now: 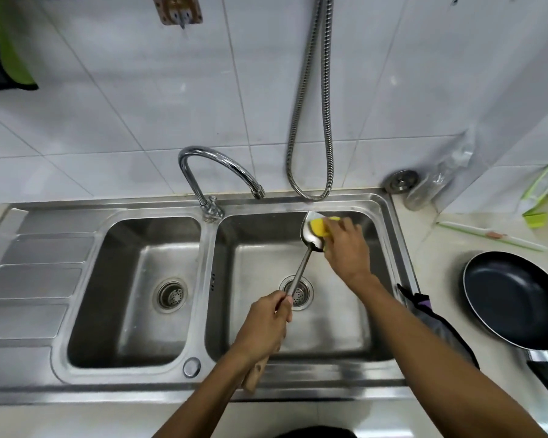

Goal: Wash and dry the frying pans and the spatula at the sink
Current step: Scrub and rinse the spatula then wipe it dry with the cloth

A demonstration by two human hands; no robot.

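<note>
A steel spatula (310,240) with a wooden handle slants over the right basin of the double sink (209,267). My left hand (263,327) grips its handle near the front rim. My right hand (345,245) holds a yellow sponge (320,227) against the spatula's blade at the back of the basin. A dark non-stick frying pan (516,298) lies on the counter to the right of the sink, its black handle pointing to the front right.
A curved chrome tap (215,165) arches over the divider, and a metal hose (310,121) hangs down the tiled wall. A dark cloth (437,327) drapes over the sink's right rim. A green-and-white utensil (487,237) and a green holder lie on the back right counter.
</note>
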